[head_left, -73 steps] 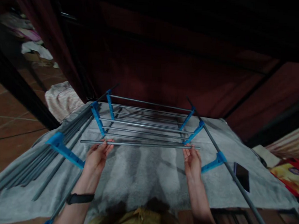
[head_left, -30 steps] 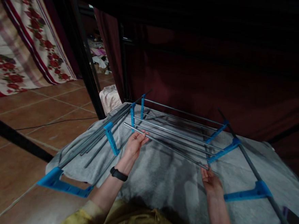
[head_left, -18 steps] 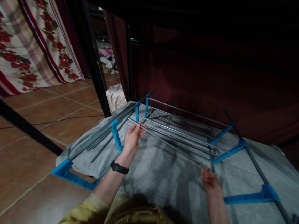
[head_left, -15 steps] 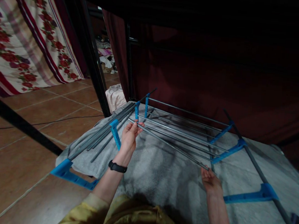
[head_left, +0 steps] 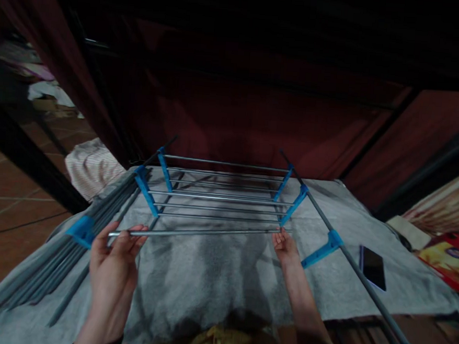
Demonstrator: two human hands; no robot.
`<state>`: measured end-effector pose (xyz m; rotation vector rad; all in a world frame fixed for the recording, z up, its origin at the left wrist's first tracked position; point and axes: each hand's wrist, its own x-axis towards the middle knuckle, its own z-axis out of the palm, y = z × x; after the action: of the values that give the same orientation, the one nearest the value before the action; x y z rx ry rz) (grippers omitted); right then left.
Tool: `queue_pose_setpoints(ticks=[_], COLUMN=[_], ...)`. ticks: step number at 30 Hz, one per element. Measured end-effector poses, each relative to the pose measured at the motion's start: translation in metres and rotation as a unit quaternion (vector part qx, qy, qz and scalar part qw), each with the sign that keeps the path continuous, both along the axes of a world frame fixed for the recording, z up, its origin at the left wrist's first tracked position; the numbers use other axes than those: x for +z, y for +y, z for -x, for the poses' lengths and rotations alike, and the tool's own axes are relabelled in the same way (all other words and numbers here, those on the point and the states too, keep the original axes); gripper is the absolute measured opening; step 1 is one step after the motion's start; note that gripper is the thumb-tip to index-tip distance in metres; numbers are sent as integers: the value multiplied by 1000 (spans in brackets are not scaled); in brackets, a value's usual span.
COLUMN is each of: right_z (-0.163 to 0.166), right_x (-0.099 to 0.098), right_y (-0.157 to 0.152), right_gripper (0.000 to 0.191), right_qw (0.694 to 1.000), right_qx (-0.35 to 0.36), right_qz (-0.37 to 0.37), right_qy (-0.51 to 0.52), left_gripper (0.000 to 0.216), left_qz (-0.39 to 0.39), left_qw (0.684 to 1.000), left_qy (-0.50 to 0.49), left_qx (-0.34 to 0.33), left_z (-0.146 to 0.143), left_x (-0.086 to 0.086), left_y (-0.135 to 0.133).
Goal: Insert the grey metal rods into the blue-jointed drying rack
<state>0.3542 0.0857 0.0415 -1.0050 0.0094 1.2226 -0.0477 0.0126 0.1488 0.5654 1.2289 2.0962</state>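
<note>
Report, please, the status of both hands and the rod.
Left hand holds grey rod near one end, right hand the other end. Rod slanted, not seated in rack. Blue bracket close beside left hand, may obstruct.

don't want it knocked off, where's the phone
In the head view, the phone lies on the grey cloth at the right, just right of the right-hand grey pole.

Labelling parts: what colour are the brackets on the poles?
The brackets are bright blue; best seen in the head view.
</note>
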Motion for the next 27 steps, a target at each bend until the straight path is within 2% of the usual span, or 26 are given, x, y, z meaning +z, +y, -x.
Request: queue_pose_setpoints(ticks=[3,6,10,15,20,27], right_z=[-1,0,7,16,21,24], right_x=[7,14,27,53,76,87], right_y=[3,5,5,3,2,1], right_gripper=[13,14,17,23,24,24], right_qw=[1000,999,996,982,970,963], right_qx=[-8,-12,-1,5,24,29], right_qz=[-18,-31,-85,-174,-208,-218], right_qy=[-5,-11,-34,-75,-121,-153], left_gripper=[28,16,22,26,27,27], left_qz=[18,74,134,201,218,211], left_qw=[1000,993,978,950,932,927], left_qy=[-25,-88,-158,-210,-251,-268], left_qx=[7,5,-38,-113,-143,-153], left_z=[-2,-3,-7,-14,-21,-23], left_x=[-10,-21,-39,-56,-60,-50], left_y=[-2,4,18,37,44,43])
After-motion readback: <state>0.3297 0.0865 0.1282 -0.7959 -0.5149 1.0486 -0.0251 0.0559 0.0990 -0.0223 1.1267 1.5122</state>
